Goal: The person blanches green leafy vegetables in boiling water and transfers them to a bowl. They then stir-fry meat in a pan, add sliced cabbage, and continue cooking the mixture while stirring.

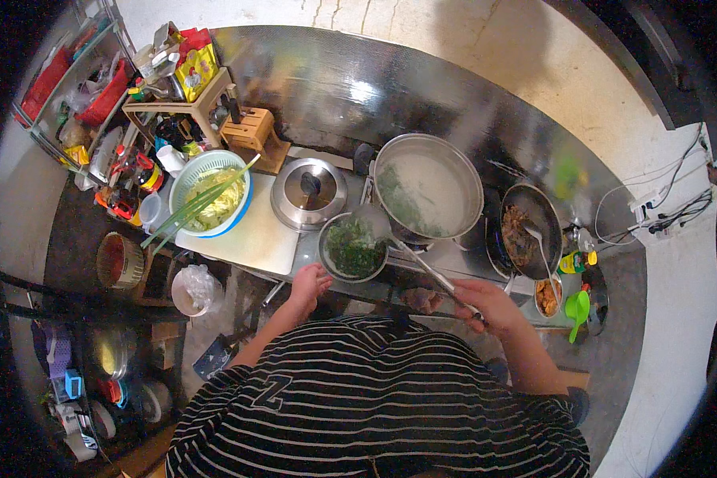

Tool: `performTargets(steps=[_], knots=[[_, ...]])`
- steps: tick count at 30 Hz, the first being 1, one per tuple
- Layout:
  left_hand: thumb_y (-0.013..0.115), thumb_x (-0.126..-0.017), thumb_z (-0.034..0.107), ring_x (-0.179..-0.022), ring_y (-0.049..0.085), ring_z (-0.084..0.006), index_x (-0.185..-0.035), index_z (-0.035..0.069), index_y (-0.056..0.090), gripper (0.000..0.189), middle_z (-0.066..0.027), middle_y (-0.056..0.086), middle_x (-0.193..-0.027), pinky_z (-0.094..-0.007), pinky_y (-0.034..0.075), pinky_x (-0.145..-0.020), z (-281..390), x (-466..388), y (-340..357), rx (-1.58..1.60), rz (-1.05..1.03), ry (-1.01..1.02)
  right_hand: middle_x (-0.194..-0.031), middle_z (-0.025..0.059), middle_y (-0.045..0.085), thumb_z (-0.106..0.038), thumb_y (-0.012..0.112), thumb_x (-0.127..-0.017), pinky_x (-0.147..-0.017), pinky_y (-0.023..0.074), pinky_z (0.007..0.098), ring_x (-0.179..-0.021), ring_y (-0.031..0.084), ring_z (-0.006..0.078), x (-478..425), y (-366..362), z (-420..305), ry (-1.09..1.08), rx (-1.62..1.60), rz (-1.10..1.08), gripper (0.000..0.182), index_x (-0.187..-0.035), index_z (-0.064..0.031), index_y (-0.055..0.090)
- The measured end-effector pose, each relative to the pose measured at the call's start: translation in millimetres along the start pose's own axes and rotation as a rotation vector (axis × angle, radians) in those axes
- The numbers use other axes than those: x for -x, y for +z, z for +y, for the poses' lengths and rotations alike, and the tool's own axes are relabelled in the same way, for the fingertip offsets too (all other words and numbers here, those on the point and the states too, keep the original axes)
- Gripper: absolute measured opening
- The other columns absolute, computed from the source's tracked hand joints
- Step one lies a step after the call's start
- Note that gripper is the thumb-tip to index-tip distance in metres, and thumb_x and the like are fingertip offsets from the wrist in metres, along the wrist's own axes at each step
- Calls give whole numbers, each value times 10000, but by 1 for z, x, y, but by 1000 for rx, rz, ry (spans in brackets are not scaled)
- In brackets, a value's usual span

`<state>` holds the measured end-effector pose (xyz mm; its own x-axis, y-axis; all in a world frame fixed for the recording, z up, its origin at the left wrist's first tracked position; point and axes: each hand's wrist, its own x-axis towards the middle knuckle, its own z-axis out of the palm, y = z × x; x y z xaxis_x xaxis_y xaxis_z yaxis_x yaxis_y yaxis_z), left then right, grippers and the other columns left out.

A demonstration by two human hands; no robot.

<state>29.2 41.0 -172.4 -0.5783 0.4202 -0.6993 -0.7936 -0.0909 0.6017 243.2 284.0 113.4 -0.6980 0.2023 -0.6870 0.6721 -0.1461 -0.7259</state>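
My right hand (pixel 491 303) grips the long metal handle of a skimmer (pixel 421 262). The skimmer's blurred round head hangs over the near left rim of a wide metal pot (pixel 481 197) and the right part of a metal bowl (pixel 358 280). Chopped leafy greens (pixel 352 246) fill that bowl. More greens float in the pot's cloudy, steaming liquid, mostly along its left side. My left hand (pixel 310 285) is beside the bowl's lower left rim, fingers slightly bent and holding nothing; whether the fingertips touch the rim I cannot tell.
Left of the bowl are a lidded pan (pixel 290 206), a white cutting board (pixel 269 254) and a colander (pixel 182 170) of cut vegetables with long green stalks across it. To the right, a wok (pixel 558 239) holds browned food and a spatula. A knife block (pixel 248 132) stands behind.
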Motion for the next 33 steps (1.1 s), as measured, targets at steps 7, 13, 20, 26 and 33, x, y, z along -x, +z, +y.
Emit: performTargets(steps=[7, 13, 20, 26, 33], knots=[[441, -878, 134, -896, 578, -270, -1211, -15, 428, 366, -139, 505, -1101, -334, 504, -717, 1, 0, 2, -7, 3, -2, -610, -12, 476, -246, 474, -926, -338, 295, 200, -374, 399, 65, -13, 10, 1, 19, 167, 3, 289, -1144, -83, 572], [434, -887, 156, -878, 583, -270, -1210, -10, 433, 363, -146, 497, -1103, -332, 512, -708, -3, -6, -4, -32, -23, 24, -644, 0, 525, -216, 455, -940, -344, 352, 216, -389, 429, 76, -40, 12, 21, -76, 387, 34, 268, -1140, -66, 552], [438, -893, 172, -870, 581, -261, -1199, -9, 442, 355, -127, 496, -1055, -334, 516, -693, -10, -12, -12, -4, -57, 39, -705, 38, 568, -229, 471, -923, -521, 449, 284, -559, 519, 131, -37, 13, 8, -155, 528, 45, 333, -1224, -93, 519], [436, -904, 189, -873, 580, -264, -1195, -16, 442, 356, -134, 497, -1083, -341, 511, -713, 0, 6, 3, 8, 12, 34, -894, 146, 632, -252, 481, -916, -740, 482, 375, -804, 613, 254, -21, 20, 4, -310, 680, 127, 358, -1223, -71, 512], [423, -914, 188, -863, 585, -257, -1181, -14, 451, 336, -134, 532, -1063, -338, 505, -707, 0, 3, 2, -7, -21, 29, -806, 244, 615, -216, 503, -885, -635, 477, 481, -668, 593, 422, -34, 22, 34, -386, 1016, 299, 427, -1287, -84, 450]])
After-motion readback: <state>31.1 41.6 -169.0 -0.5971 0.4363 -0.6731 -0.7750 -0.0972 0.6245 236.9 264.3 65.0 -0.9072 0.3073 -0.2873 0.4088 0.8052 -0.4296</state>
